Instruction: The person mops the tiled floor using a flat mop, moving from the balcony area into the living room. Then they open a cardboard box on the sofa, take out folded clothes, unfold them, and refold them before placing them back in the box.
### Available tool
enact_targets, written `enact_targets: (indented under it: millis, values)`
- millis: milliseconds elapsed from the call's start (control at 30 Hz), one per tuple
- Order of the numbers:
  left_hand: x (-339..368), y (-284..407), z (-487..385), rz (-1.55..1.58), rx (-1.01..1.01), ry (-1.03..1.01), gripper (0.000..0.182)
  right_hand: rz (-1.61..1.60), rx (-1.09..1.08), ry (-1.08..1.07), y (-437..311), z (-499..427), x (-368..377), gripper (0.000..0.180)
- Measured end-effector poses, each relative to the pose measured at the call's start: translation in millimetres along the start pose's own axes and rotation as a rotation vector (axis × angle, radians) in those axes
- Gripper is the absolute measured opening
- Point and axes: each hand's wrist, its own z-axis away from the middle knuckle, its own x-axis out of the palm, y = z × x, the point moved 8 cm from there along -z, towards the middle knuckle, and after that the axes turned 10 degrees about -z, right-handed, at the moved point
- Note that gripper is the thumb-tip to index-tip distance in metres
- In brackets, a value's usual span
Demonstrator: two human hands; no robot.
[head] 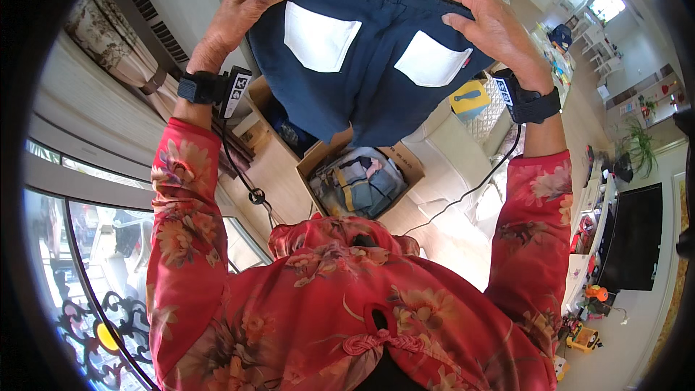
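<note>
Dark blue shorts [369, 60] with an elastic waistband and two white patch pockets hang spread out at the top of the view. My left hand [239, 16] grips the left end of the waistband, thumb on the near side. The right end of the waistband is held by my right hand [483, 21]. Behind and below the shorts, an open cardboard box [415, 167] holds folded clothes [364, 184] in grey, blue and pink. Another cardboard box [259, 89] with dark contents is partly hidden behind the shorts.
A cream sofa [442, 155] stands beyond the box on the right, near a yellow box [471, 99]. Curtains [114, 49] and a window [98, 239] are at the left. Thin black cables [478, 187] run from both wrist straps. A television [632, 236] is at the far right.
</note>
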Motion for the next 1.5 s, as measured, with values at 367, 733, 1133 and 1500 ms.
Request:
enact_targets:
  millis: [367, 733, 1133, 1500]
  values:
    - [-5, 26, 13, 0.063, 0.022, -0.048, 0.015, 0.185, -0.289, 0.175, -27, -14, -11, 0.028]
    - [51, 148, 74, -0.060, 0.350, -0.154, 0.028, -0.347, -0.180, 0.784, -7, -8, -36, 0.025]
    - [124, 177, 115, -0.077, 0.509, -0.042, 0.051, -1.534, -0.244, 0.235, -7, -48, 34, 0.029]
    - [117, 171, 125, -0.075, 0.490, -0.003, 0.045, -1.632, -0.227, 0.114, -23, -57, 55, 0.024]
